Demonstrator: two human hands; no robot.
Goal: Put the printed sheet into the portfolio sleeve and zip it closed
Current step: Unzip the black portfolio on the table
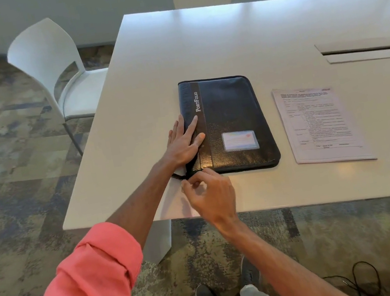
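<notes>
**A:** Which way does the portfolio point?

**B:** The portfolio (230, 120) lies flat and closed on the table (221, 38), its long axis running away from me. The spine is on its left side, and the lettering reads along it.

**A:** How does it look?

**B:** It's black and grained, with rounded corners and a clear card window (240, 140) low on the cover.

**A:** And your hands?

**B:** My left hand (183, 144) presses flat on the spine with the fingers straight. My right hand (210, 194) is curled at the portfolio's near left corner. It pinches what seems to be the zip pull (182, 176), though the blur makes that hard to tell.

**A:** Is there room around it?

**B:** The printed sheet (320, 123) lies right of the portfolio, apart from it. The table's near edge is just below the portfolio, and there is bare tabletop beyond its far end.
</notes>
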